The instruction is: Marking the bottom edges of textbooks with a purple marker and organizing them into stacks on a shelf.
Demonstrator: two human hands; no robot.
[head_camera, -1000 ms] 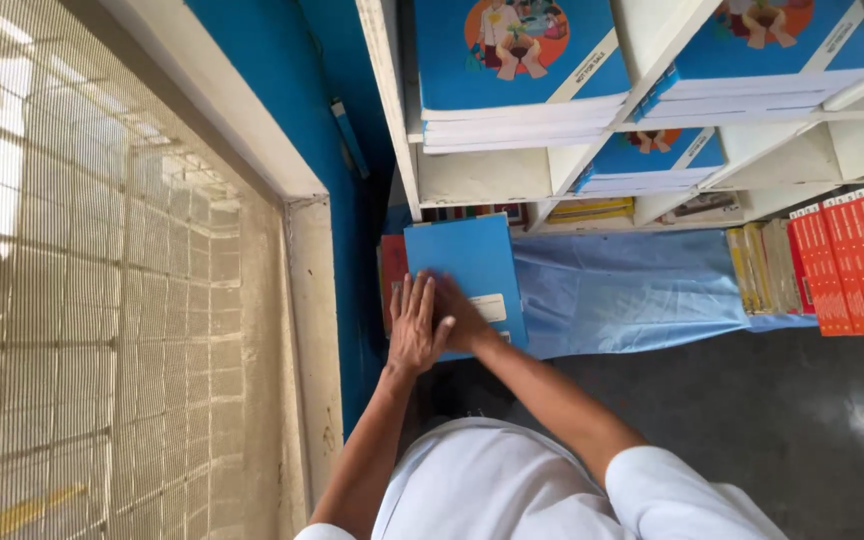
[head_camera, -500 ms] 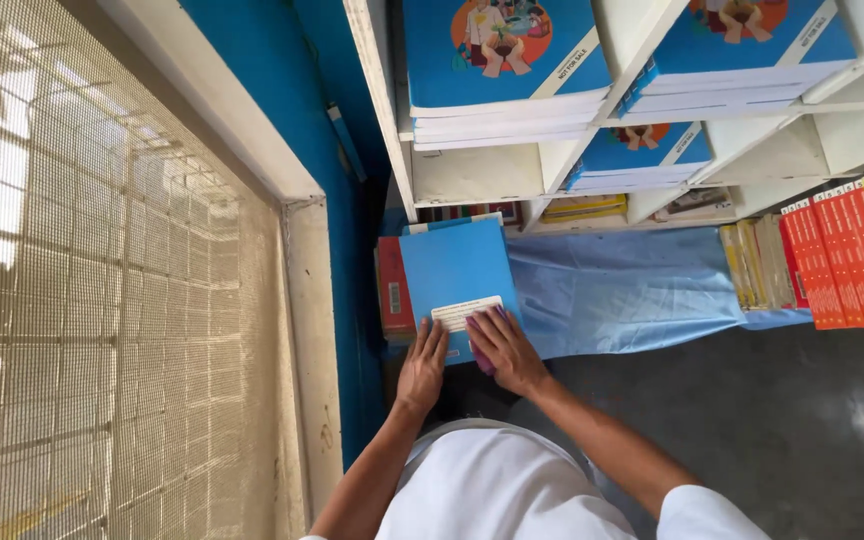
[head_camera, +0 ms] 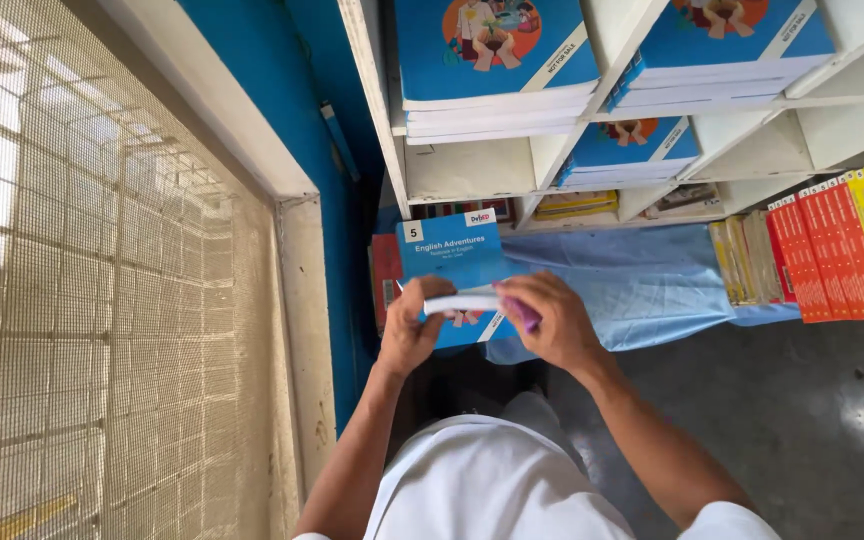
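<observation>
Below the white shelf unit (head_camera: 472, 180), centre frame: both hands on a blue softcover book (head_camera: 449, 262) with a white label band. Left hand (head_camera: 410, 335) curled closed round the book's near edge at 7 o'clock, thumb on the white page block. Right hand (head_camera: 552, 322) gripping the same edge at 5 o'clock, fingers wrapped over. Book sits atop a pile, red book (head_camera: 384, 268) just beside it at 9 o'clock, light blue cloth (head_camera: 642, 280) at 3 o'clock. Stacks of blue books (head_camera: 497, 60) on shelves at 12 o'clock. Row of red and yellow spines (head_camera: 842, 240) far at 3 o'clock.
</observation>
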